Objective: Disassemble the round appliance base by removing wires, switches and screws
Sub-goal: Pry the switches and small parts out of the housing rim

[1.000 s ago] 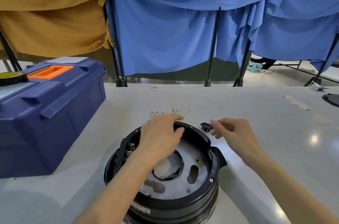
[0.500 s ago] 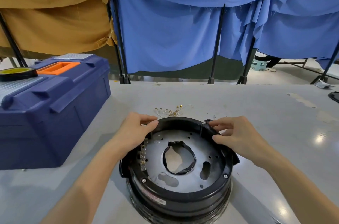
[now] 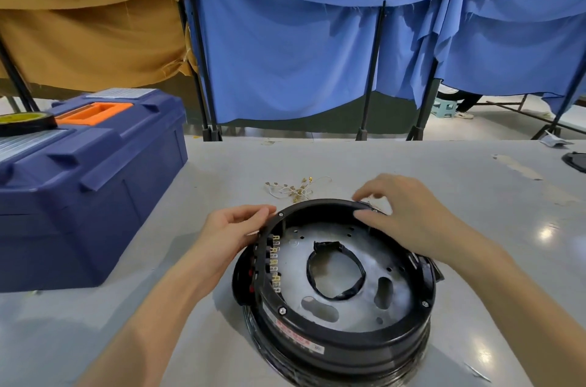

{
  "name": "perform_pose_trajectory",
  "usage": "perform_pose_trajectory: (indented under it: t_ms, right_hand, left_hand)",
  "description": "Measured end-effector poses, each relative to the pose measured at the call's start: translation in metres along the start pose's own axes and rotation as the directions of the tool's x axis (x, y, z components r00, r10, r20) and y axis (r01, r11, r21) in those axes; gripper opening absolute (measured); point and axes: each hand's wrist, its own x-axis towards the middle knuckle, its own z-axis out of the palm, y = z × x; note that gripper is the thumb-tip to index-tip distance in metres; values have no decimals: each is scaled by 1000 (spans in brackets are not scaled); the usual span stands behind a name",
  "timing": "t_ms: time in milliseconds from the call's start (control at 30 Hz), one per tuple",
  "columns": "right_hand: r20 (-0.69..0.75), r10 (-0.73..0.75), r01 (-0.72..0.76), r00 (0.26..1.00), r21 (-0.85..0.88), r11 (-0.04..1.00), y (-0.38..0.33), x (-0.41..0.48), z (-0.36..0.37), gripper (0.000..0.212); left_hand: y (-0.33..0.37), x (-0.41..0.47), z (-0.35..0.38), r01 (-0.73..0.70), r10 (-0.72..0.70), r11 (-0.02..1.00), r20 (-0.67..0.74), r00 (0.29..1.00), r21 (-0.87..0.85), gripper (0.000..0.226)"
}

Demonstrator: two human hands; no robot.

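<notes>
The round black appliance base [image 3: 342, 339] lies open side up on the grey table [image 3: 412, 171], showing a silver metal plate with a black ring around its centre hole. Brass switch terminals [image 3: 275, 260] line its inner left wall. My left hand [image 3: 231, 233] grips the rim at the upper left. My right hand [image 3: 409, 215] rests on the far right rim, thumb on the edge and fingers spread over it. A loose tangle of pale wires with brass ends [image 3: 295, 188] lies on the table just beyond the base.
A large dark blue toolbox [image 3: 82, 184] with an orange handle stands at the left, a roll of tape [image 3: 25, 122] on its lid. Blue and tan cloths hang on black stands behind the table. A dark object [image 3: 575, 160] sits at the far right edge.
The base has shifted right on the table and turned. My left hand moved from inside the base out to its left rim. My right hand moved from beside a small black part onto the rim.
</notes>
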Motion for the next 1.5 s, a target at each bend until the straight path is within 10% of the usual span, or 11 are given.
perform_pose_trajectory:
  t_ms: [367,1500]
  right_hand:
    - [356,-274,218,893,189,957,-67,30,46,21]
    - [213,-307,218,928,359,908,-62,29,71,24]
  left_hand:
    - [-21,-15,-18,-35,48,992,104,993,-125,36]
    - [-22,-23,-10,-216,216,976,13,976,39,34]
